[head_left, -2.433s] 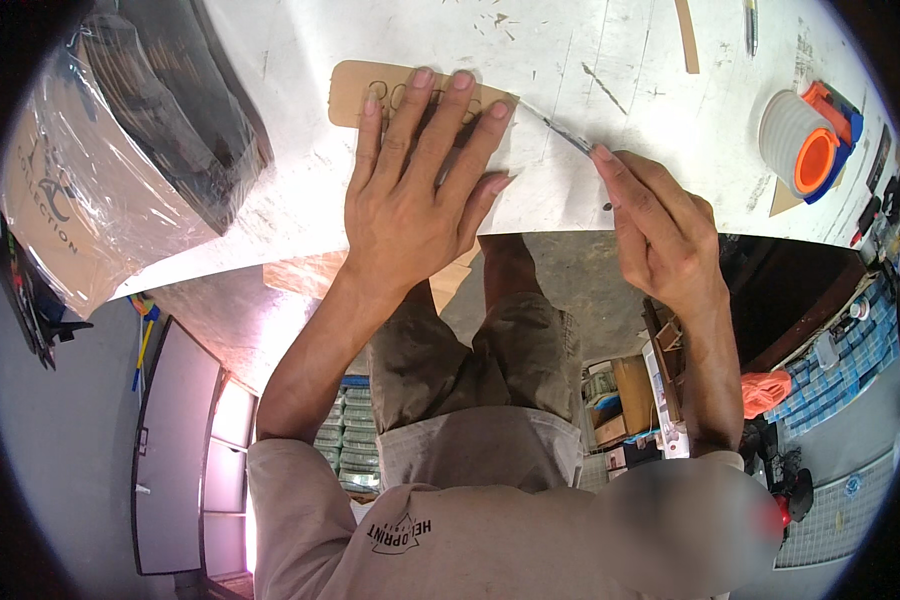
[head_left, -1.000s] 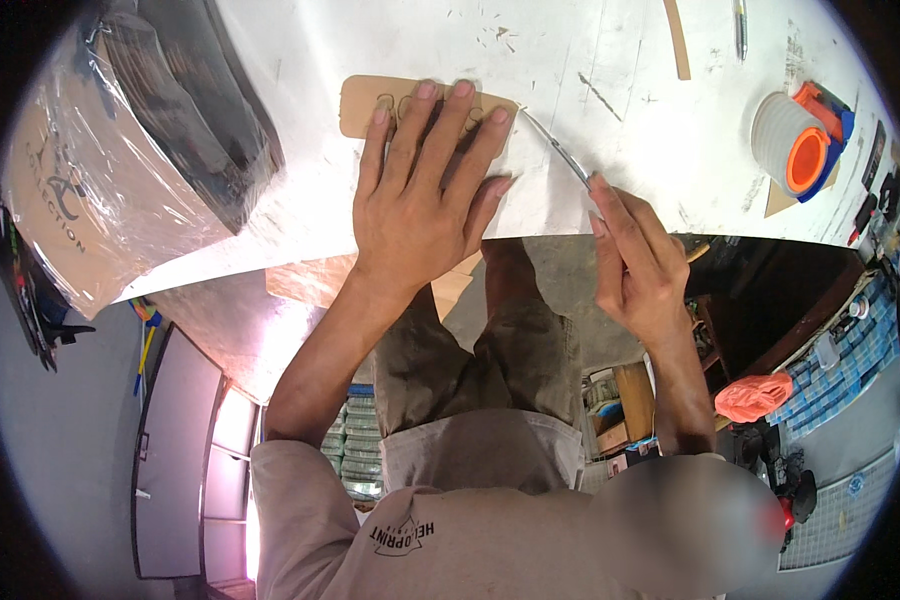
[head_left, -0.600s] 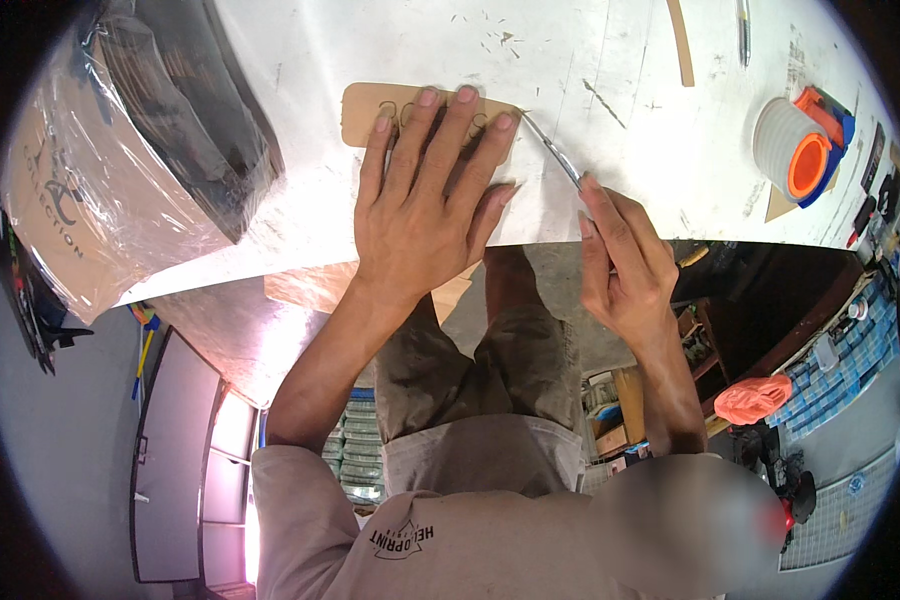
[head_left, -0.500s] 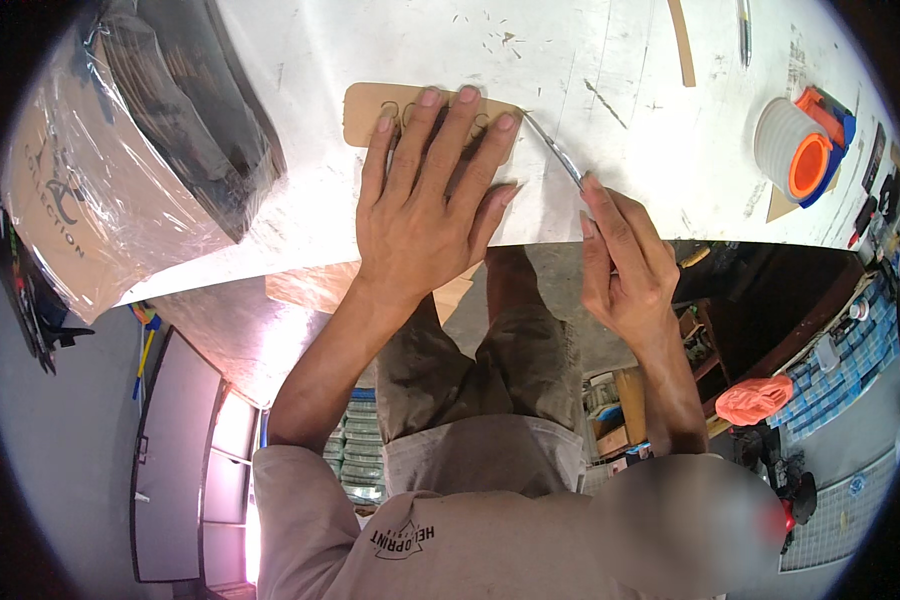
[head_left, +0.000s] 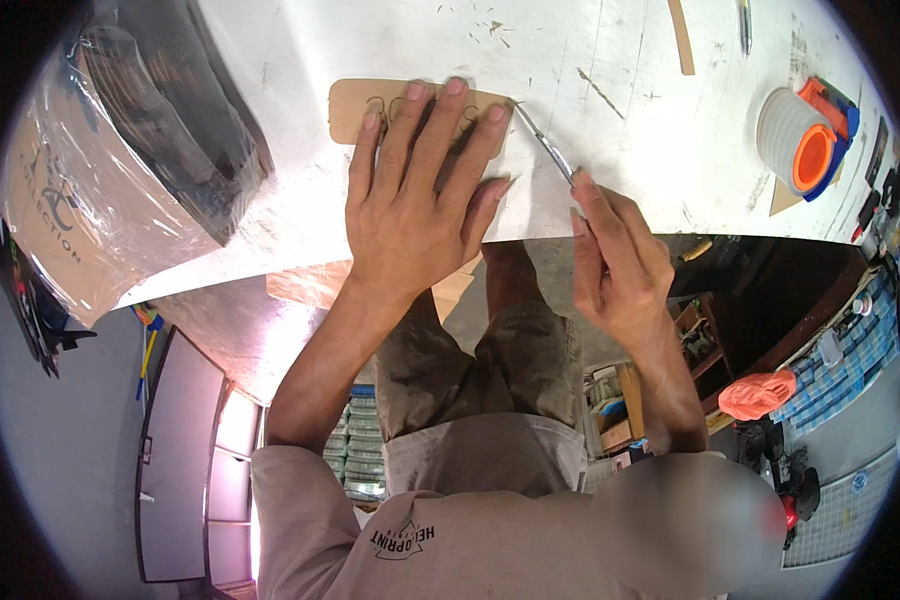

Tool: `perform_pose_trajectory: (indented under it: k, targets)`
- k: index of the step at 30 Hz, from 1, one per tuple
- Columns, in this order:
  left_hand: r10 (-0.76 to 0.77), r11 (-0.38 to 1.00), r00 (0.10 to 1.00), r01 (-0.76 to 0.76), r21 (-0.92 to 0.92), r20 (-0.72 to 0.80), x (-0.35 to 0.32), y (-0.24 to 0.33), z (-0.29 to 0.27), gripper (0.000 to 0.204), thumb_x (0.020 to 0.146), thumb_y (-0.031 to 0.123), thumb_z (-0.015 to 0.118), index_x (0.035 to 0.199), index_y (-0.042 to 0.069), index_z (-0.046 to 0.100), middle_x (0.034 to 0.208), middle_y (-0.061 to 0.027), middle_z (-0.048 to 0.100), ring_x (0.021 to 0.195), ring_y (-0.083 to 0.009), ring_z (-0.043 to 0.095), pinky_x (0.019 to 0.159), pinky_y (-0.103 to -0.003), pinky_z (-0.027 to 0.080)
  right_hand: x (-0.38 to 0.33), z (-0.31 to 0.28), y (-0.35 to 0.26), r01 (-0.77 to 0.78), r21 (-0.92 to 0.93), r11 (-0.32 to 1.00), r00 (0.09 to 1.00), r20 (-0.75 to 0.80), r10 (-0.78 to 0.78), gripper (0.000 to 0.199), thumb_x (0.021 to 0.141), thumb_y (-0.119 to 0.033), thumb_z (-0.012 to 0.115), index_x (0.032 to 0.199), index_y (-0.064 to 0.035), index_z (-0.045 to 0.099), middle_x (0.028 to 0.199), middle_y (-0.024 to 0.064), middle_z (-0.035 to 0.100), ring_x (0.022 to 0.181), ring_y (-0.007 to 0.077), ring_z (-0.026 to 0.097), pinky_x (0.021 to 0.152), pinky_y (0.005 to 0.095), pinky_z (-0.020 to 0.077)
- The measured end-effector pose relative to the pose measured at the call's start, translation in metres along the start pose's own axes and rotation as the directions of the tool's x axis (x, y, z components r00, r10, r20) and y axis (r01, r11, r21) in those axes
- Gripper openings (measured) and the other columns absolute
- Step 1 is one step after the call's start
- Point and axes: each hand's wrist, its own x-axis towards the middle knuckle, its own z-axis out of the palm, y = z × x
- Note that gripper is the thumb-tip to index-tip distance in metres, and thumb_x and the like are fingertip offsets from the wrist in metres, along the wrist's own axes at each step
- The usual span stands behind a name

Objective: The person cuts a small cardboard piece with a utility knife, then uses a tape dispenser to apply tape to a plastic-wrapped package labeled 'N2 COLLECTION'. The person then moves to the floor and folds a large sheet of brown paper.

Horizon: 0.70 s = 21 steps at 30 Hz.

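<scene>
My left hand (head_left: 415, 190) lies flat with its fingers spread on a tan cardboard piece (head_left: 346, 112), pinning it to the white table. The piece has rounded corners and dark outlined markings, partly hidden under my fingers. In my right hand (head_left: 625, 260) a slim silver craft knife (head_left: 547, 147) is pinched between thumb and fingers. Its thin tip meets the upper right corner of the cardboard, just beside my left index fingertip.
A carton wrapped in clear plastic (head_left: 100, 190) stands at the table's left. On the right sits a tape dispenser (head_left: 820, 140) with wide clear tape. A cardboard strip (head_left: 681, 38), a pen-like tool (head_left: 745, 28) and small scraps (head_left: 498, 32) lie toward the far side.
Both hands, the cardboard piece and the craft knife have shifted slightly left in the picture. The knife tip stays at the cardboard's upper right corner.
</scene>
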Motion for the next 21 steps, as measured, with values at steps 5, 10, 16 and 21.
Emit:
perform_pose_trajectory:
  k: [5,10,16,21]
  targets:
    - [-0.003,1.0,1.0,0.003,0.0,-0.016,-0.001,0.0,0.003,0.049,0.101,0.045,0.061,0.146,0.027,0.063,0.156,-0.0057,0.053,0.145,-0.0301,0.046,0.123,-0.05,0.029,-0.008,0.002,-0.005,-0.018,-0.028,0.999,1.0,0.002,0.018,0.051,0.085,0.013,0.066,0.135,0.0065,0.062,0.106,0.0233,0.07,0.084,0.0356,0.074,0.065,0.0403,0.0609]
    - [-0.008,0.998,1.0,0.008,0.055,0.003,-0.001,0.001,0.0,0.052,0.1,0.048,0.061,0.148,0.029,0.061,0.156,-0.0043,0.053,0.145,-0.0274,0.046,0.12,-0.048,0.032,-0.015,0.008,-0.003,-0.019,0.019,1.0,0.995,-0.094,0.02,0.049,0.088,0.013,0.065,0.136,0.0069,0.062,0.106,0.0239,0.07,0.087,0.0336,0.075,0.067,0.0398,0.0608]
    - [-0.011,0.994,1.0,0.012,0.111,-0.012,-0.005,0.001,0.002,0.053,0.1,0.051,0.059,0.148,0.032,0.06,0.155,-0.0025,0.054,0.14,-0.0253,0.047,0.114,-0.045,0.036,-0.007,0.021,-0.007,-0.021,0.047,0.999,0.992,-0.123,0.027,0.052,0.086,0.014,0.065,0.138,0.0064,0.061,0.106,0.0237,0.071,0.085,0.0319,0.075,0.068,0.0383,0.0608]
    - [-0.012,0.993,1.0,0.013,0.116,-0.012,-0.004,0.001,0.002,0.052,0.1,0.052,0.058,0.148,0.032,0.061,0.154,-0.0017,0.054,0.138,-0.025,0.048,0.11,-0.044,0.038,-0.006,0.02,-0.008,-0.023,0.035,0.999,0.993,-0.111,0.027,0.055,0.085,0.015,0.066,0.138,0.0055,0.061,0.107,0.0237,0.071,0.084,0.032,0.075,0.068,0.0377,0.0609]
